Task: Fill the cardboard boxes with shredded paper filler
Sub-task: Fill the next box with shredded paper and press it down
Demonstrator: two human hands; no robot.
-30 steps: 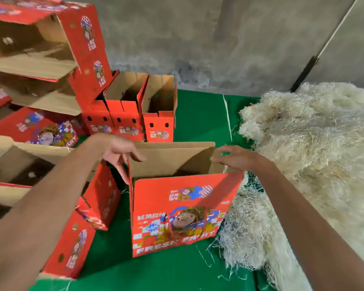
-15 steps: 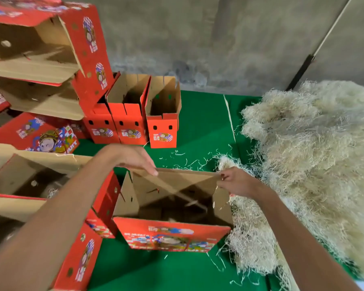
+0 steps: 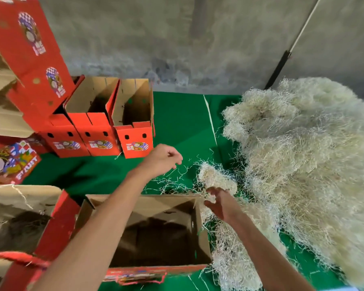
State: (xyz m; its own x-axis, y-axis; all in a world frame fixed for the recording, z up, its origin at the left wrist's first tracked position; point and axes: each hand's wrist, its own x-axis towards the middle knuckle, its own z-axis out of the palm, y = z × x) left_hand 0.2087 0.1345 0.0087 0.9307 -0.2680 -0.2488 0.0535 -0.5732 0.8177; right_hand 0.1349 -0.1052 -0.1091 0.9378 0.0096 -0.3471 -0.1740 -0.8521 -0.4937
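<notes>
While hands hover, side box [image 3: 11, 162] reads "FRUIT"

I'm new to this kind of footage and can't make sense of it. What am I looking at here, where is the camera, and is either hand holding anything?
There is no machine: a person works with bare hands, and the one camera sits on their head, looking forward and down, so both forearms reach in from the bottom. On the green table an open cardboard box stands right in front, with no filler visible in its dark inside. A big heap of pale shredded paper filler lies to the right. More red boxes stand and pile up at the left. The left hand hovers beyond the box, loosely curled and holding nothing. The right hand reaches into a small clump of filler; a firm grip isn't clear.
</notes>
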